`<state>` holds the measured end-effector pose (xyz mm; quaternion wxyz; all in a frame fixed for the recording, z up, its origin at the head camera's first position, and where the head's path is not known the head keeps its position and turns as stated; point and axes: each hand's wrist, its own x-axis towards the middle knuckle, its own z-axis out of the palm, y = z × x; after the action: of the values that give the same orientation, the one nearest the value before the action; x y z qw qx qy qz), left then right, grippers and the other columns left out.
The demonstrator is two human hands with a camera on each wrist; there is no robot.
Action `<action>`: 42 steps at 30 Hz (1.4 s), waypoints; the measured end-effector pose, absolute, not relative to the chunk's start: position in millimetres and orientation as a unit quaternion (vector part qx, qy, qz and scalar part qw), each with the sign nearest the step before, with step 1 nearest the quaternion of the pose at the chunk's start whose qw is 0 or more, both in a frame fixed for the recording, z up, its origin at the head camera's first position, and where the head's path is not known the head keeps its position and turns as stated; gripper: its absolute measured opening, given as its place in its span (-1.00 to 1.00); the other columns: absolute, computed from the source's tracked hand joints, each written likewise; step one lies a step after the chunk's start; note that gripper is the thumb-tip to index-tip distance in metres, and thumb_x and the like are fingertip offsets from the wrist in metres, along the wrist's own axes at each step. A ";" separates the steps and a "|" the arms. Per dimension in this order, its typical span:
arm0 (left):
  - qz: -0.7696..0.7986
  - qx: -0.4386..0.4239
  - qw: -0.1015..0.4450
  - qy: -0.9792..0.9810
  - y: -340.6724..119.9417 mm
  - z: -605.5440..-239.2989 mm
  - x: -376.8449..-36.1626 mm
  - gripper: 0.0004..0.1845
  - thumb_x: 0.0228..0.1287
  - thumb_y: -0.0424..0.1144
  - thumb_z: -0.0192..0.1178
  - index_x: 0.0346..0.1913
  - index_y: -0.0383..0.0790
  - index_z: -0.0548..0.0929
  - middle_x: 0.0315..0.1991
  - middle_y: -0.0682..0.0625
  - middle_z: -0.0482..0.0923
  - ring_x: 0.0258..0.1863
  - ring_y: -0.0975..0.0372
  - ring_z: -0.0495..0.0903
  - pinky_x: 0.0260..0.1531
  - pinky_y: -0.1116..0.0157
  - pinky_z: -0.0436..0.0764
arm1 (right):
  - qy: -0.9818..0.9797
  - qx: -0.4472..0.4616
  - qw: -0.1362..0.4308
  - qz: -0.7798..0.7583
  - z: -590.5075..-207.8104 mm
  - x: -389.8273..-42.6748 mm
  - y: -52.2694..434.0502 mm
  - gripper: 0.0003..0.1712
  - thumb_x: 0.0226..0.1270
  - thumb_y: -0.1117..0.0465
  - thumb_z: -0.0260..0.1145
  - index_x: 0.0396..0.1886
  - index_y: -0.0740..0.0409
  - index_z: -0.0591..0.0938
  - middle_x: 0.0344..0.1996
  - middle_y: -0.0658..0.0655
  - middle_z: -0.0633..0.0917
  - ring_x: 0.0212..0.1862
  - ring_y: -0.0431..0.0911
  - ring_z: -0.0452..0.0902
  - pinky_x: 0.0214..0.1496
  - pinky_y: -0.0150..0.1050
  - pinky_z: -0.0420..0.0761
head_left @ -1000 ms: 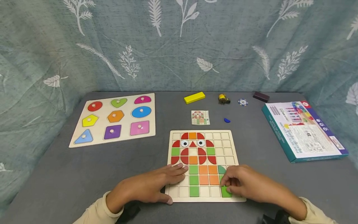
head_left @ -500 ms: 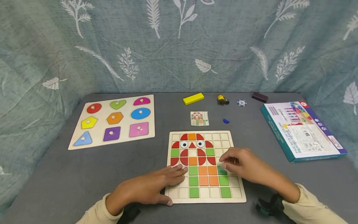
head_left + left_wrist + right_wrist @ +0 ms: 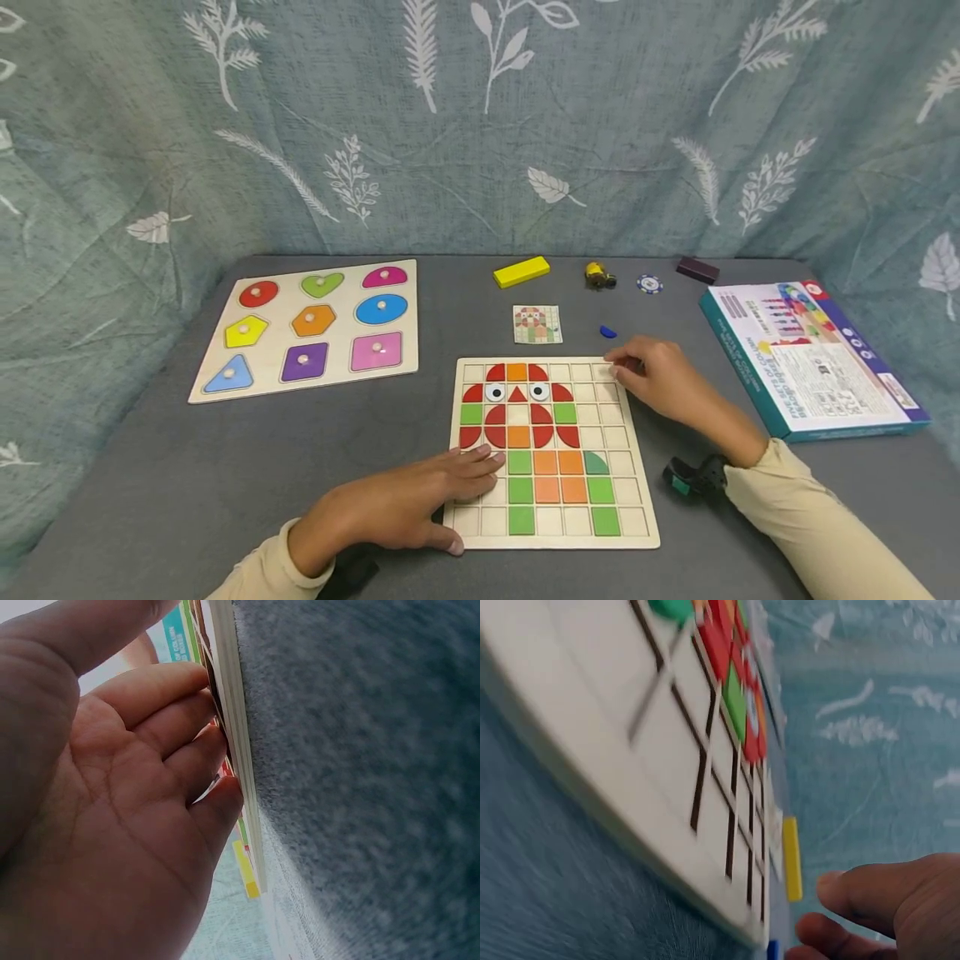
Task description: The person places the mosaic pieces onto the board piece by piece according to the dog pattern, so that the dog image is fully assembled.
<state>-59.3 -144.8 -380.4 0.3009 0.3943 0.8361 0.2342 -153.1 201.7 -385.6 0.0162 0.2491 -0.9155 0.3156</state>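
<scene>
A wooden grid board (image 3: 622,433) lies at the front middle of the grey table, with red, orange and green tiles forming an owl. My left hand (image 3: 442,493) rests flat on its lower left corner, fingers straight, thumb along the front edge; the left wrist view shows the fingers (image 3: 172,742) against the board's edge (image 3: 238,765). My right hand (image 3: 628,368) hovers at the board's upper right corner with loosely curled fingers and nothing visible in them. A small blue piece (image 3: 607,332) lies just beyond it. The right wrist view shows the board (image 3: 667,757) and curled fingertips (image 3: 870,896).
A pattern card (image 3: 537,324) lies behind the board. At the back stand a yellow block (image 3: 521,272), a small yellow toy (image 3: 598,275), a poker chip (image 3: 649,284) and a dark block (image 3: 697,269). A shape puzzle (image 3: 311,329) is left, a printed box (image 3: 813,354) right.
My right hand left the green tiles at the board's lower right and travelled up to its upper right corner. The left hand stayed put.
</scene>
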 end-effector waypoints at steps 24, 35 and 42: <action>0.233 0.389 0.299 0.840 -144.0 -380.6 -59.5 -0.20 0.17 -0.14 0.40 0.46 -0.14 0.30 0.51 0.12 0.06 0.50 0.21 -0.08 0.37 0.11 0.14 | -0.950 0.135 -0.019 0.280 -396.4 -213.9 192.8 -0.81 0.31 0.39 0.26 -0.15 0.40 0.68 -0.32 0.26 0.68 -0.26 0.09 0.56 -0.19 0.00 0.51; 0.237 0.385 0.304 0.839 -145.3 -382.0 -58.4 -0.20 0.18 -0.14 0.39 0.46 -0.14 0.29 0.51 0.11 0.05 0.50 0.20 -0.08 0.37 0.10 0.13 | -0.928 0.180 -0.033 0.323 -396.9 -195.0 209.1 -0.90 0.33 0.40 0.25 -0.28 0.32 0.69 -0.37 0.15 0.66 -0.36 -0.06 0.47 -0.29 -0.13 0.46; 0.239 0.385 0.304 0.838 -144.6 -380.8 -58.8 -0.21 0.19 -0.14 0.38 0.46 -0.13 0.29 0.50 0.12 0.06 0.50 0.20 -0.08 0.37 0.10 0.12 | -0.906 0.247 -0.065 0.338 -385.7 -173.2 218.9 -0.86 0.33 0.42 0.26 -0.20 0.25 0.72 -0.26 0.09 0.68 -0.18 -0.05 0.58 -0.08 -0.04 0.56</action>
<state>-58.8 -144.6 -380.8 0.3036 0.3852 0.8381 0.2389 -173.2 218.9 -385.7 -0.0655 0.2465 -0.9058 0.3383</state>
